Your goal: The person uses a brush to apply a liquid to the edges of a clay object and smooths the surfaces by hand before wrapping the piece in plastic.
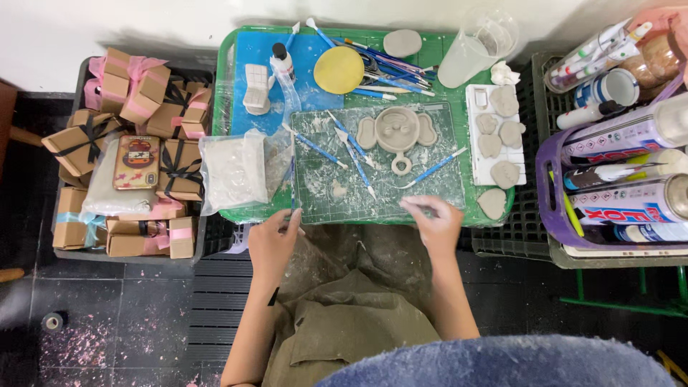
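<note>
We have the grey clay animal face w/ two ears and a ring loop below (396, 133) lying flat near the top middle of the green cutting mat (444, 193), on the green tray surface (228, 72). Face looks mostly shaped: eyes, snout, ears on, loop attached; surface detail too small to judge. Five or so small grey clay cut-outs (499, 136) sit done on the white tray right of the mat, one more (491, 203) at the mat's corner. Left to do, as we judge it: finishing/smoothing of the face, maybe more small parts, since a clear plastic bag of grey clay (233, 172) sits left of the mat w/ plenty in it.

Our left hand (272, 244) is at the mat's near edge, fingers curled round a thin blue-handled tool (292, 183) pointing up the mat. Our right hand (434, 221) is closed in a pinch on sth small & grey, can't tell what. Several blue-handled modelling tools (352, 154) lie loose on the mat, near the face but apart from it
</note>
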